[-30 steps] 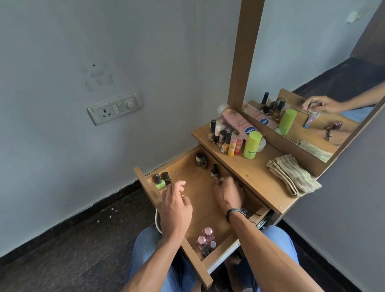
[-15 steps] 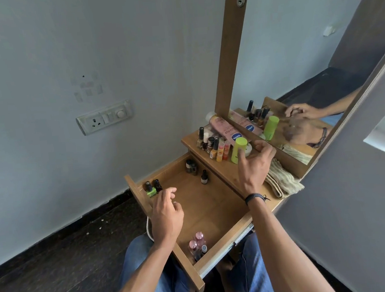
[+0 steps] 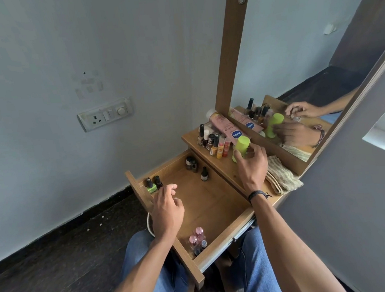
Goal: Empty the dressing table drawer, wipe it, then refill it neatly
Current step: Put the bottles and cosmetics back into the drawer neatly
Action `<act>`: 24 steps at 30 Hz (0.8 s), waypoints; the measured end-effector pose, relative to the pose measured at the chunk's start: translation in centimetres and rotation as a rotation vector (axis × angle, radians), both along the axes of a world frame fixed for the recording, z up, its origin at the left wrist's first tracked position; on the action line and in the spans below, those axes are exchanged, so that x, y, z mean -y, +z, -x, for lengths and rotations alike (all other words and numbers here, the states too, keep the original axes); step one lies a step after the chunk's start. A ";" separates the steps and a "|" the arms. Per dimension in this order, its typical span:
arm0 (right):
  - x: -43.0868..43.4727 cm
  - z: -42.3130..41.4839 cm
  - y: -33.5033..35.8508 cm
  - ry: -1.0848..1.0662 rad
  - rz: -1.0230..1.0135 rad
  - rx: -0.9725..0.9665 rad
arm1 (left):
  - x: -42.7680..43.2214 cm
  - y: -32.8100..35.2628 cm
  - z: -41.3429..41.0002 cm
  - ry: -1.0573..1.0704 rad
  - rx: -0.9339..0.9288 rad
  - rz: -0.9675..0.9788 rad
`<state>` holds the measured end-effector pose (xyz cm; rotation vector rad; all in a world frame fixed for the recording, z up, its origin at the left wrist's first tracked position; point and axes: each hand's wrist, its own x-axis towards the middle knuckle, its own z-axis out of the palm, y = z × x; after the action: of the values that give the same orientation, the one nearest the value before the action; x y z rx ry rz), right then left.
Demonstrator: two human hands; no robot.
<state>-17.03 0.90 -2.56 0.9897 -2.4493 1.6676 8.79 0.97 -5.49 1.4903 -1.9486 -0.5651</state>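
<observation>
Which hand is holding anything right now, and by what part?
The right hand grips the green bottle round its lower body. The left hand hovers over the drawer, fingers loosely curled, holding nothing visible.

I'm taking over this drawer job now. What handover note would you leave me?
Left hand: open above the drawer's left side, holding nothing.
Right hand: grip round the green bottle on the tabletop.
In the drawer: pink bottles, two polishes, dark bottles, in separate corners.
On the tabletop: lotion tube, small bottles, folded cloth.
Refill looks under way; tabletop bottles not yet in.
</observation>
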 end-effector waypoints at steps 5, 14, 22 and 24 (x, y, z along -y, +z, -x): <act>-1.9 -3.4 0.0 0.070 0.054 -0.106 | 0.0 0.2 -0.1 -0.001 0.025 -0.008; -2.3 -9.5 -3.1 0.250 -0.221 -0.061 | 0.0 0.3 -0.1 -0.007 0.028 -0.014; -1.5 -9.7 -4.6 0.229 -0.457 -0.067 | 0.2 -0.1 0.0 -0.009 0.033 -0.005; -1.4 -9.5 -4.9 0.214 -0.488 -0.048 | 0.3 -0.2 0.0 -0.013 0.031 0.000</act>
<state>-7.58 2.29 -7.43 1.3599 -2.8700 1.0769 8.77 0.67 -5.71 1.4955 -1.9833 -0.5501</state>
